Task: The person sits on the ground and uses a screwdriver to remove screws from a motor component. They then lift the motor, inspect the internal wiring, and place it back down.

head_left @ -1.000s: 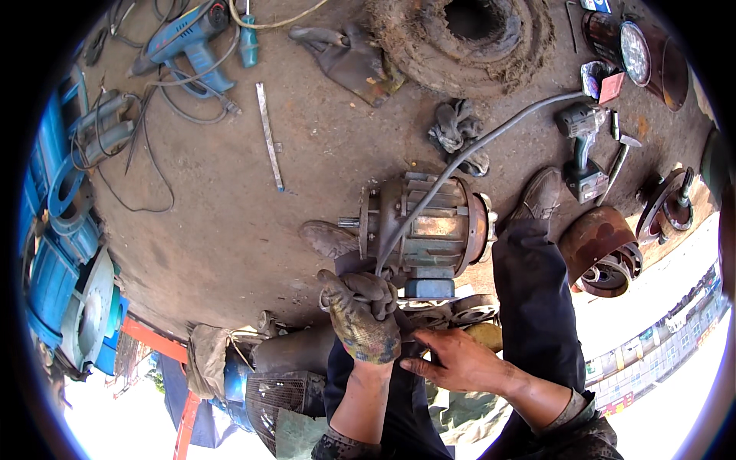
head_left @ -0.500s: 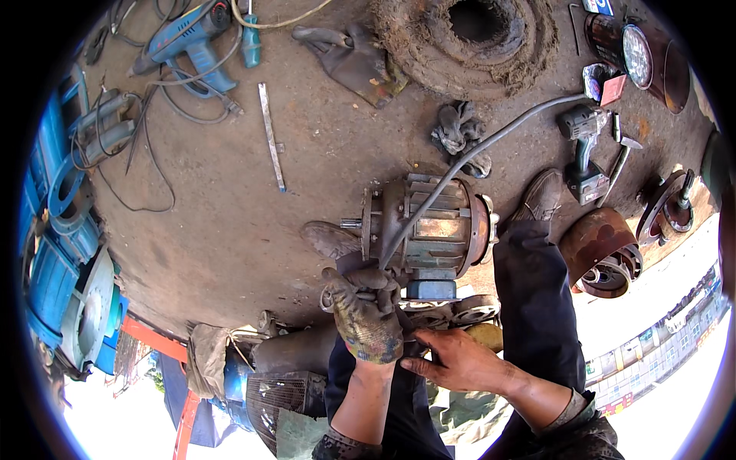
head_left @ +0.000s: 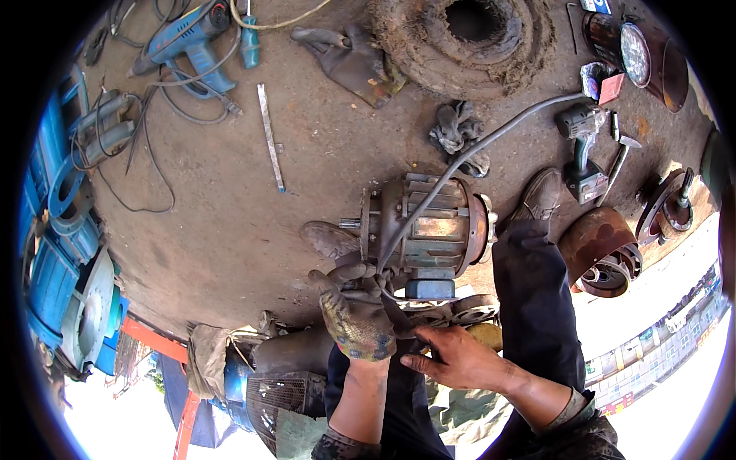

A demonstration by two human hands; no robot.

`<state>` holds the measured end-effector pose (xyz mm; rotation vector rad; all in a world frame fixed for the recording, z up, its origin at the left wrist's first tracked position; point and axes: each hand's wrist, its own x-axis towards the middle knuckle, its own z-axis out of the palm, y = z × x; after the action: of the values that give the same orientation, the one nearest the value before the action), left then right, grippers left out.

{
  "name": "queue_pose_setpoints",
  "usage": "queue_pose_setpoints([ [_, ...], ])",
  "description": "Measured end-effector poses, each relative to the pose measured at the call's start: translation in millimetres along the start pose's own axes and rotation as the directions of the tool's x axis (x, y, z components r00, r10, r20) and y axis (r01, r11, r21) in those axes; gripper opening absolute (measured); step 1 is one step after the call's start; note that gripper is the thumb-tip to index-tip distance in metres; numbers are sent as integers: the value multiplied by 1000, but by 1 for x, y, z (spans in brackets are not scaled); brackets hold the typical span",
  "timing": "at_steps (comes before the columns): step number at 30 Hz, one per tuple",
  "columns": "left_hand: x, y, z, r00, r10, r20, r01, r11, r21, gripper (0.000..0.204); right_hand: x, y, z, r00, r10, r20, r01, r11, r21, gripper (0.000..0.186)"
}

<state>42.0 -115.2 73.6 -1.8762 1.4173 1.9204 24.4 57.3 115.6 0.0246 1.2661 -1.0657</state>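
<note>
My left hand (head_left: 354, 314), in a grimy mottled work glove, has its fingers bent around the grey cable (head_left: 439, 189) where it comes down beside a finned motor (head_left: 431, 230) with a shaft on its left and a terminal box (head_left: 431, 289) below. My bare right hand (head_left: 458, 358) is just below and right of the glove, fingers curled at a dark piece whose shape I cannot make out, thumb pointing left. The motor lies between my shoes.
Heat gun (head_left: 203, 54), screwdriver (head_left: 249, 42), metal strip (head_left: 270, 138), gloves (head_left: 349, 65) and a crusted ring (head_left: 414, 54) lie ahead. Cordless driver (head_left: 586, 153), hammer (head_left: 617, 169) and rusty housings (head_left: 594, 241) sit right; blue castings (head_left: 57, 253) and an orange frame (head_left: 153, 337) left.
My gloved left hand has shifted slightly left, and its fingers have lifted and loosened a little near the cable. My right hand has stayed almost still.
</note>
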Motion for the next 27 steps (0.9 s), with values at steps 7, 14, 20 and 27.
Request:
queue_pose_setpoints([
  [7, 6, 6, 1, 995, -79, -53, 64, 971, -229, 65, -2, 3, 2, 998, -54, -40, 56, 996, 68, 56],
  [14, 4, -1, -8, 991, -128, 46, 133, 981, -139, 58, -4, 0, 2, 1000, -19, 7, 18, 999, 28, 58],
  [20, 16, -29, -49, 956, -184, 228, 240, 938, -250, 48, -5, -1, 3, 1000, -16, 18, 16, 1000, 12, 59],
  [27, 6, -25, -33, 984, -55, 168, 32, 990, 139, 48, -5, 3, 5, 998, -57, -2, 57, 998, 5, 57],
])
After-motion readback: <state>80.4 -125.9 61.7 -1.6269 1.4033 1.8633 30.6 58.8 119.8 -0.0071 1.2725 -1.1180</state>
